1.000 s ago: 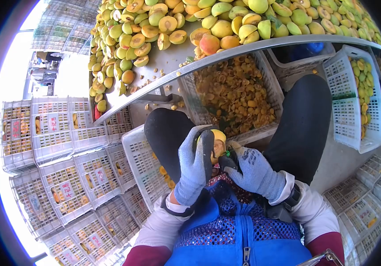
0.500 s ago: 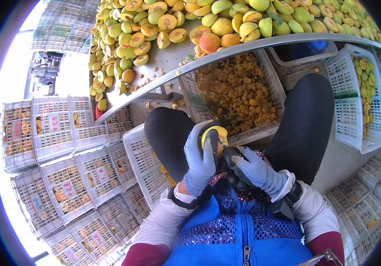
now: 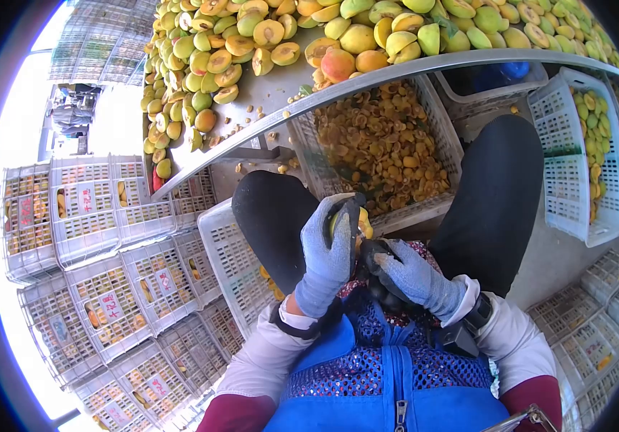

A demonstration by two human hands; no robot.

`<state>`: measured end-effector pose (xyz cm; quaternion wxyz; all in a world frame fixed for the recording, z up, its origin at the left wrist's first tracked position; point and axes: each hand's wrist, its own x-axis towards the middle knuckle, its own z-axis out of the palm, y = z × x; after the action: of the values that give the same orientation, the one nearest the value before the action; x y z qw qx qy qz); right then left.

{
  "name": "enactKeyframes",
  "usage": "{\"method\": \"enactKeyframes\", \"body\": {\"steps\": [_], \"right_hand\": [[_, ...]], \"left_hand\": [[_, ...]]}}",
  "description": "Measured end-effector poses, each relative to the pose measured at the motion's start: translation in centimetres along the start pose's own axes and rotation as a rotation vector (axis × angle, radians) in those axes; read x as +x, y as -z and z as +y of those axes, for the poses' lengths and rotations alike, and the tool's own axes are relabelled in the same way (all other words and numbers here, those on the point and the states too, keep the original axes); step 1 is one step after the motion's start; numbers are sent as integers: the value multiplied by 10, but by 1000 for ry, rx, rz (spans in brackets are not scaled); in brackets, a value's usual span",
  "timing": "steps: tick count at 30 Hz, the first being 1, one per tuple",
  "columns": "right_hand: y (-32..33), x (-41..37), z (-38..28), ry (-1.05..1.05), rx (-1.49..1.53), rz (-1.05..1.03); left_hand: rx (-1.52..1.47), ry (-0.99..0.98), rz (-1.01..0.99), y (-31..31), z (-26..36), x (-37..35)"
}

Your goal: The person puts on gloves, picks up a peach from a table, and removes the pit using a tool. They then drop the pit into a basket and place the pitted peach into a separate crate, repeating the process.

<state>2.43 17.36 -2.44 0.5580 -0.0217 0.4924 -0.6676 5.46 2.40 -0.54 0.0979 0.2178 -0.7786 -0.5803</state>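
In front of my lap, my left hand (image 3: 326,248), in a grey-blue glove with dark fingertips, is closed around a yellow-green stone fruit (image 3: 366,225), which looks like an apricot. Only part of its yellow flesh shows past the fingers. Close beside it on the right is my right hand (image 3: 412,275), gloved the same way, its fingers curled together with the dark fingertips near the fruit. Whatever lies inside that grip is hidden. Below and beyond both hands, a crate (image 3: 455,137) holds many brownish-yellow fruit pieces.
A metal-edged table (image 3: 252,137) ahead carries heaped whole and halved fruit (image 3: 270,32). Stacked fruit crates (image 3: 93,248) stand at left. A white crate (image 3: 219,248) is by my left knee; another white crate (image 3: 565,173) with green-yellow fruit stands at right.
My left hand has turned the fruit, so its cut face, visible before, is now mostly covered by the fingers. The right hand has barely moved.
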Motion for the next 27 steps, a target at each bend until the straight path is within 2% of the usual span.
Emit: {"method": "enactKeyframes", "body": {"steps": [2,3,6,8,12,13,14,16,18,22,26,27], "right_hand": [[3,-1,1,4,-153,23],[5,-1,1,7,-229,34],[14,8,7,224,-714,-106],[12,0,0,158,-493,-70],[11,-1,20,-47,160,-65],[12,-2,21,-89,265,-104],[13,-3,20,-129,371,-141],[15,-6,13,-216,586,-322],[18,-6,2,-315,798,-620],[10,-5,8,-296,1124,-680],[10,-1,8,-122,1182,-790],[11,0,4,-64,1180,-811]], "left_hand": [[23,-59,30,-1,-1,-1],[56,-44,-42,1,-3,0],[91,43,-200,10,-6,1],[24,146,-223,10,-4,3],[-39,58,-175,3,1,2],[-65,116,-193,3,4,2],[-100,91,-192,1,3,1],[-173,40,-194,-4,2,1],[-183,26,-176,-9,3,1],[-126,-88,-198,-14,9,7],[-506,249,-87,-16,0,4],[291,-334,38,-13,-7,3]]}}
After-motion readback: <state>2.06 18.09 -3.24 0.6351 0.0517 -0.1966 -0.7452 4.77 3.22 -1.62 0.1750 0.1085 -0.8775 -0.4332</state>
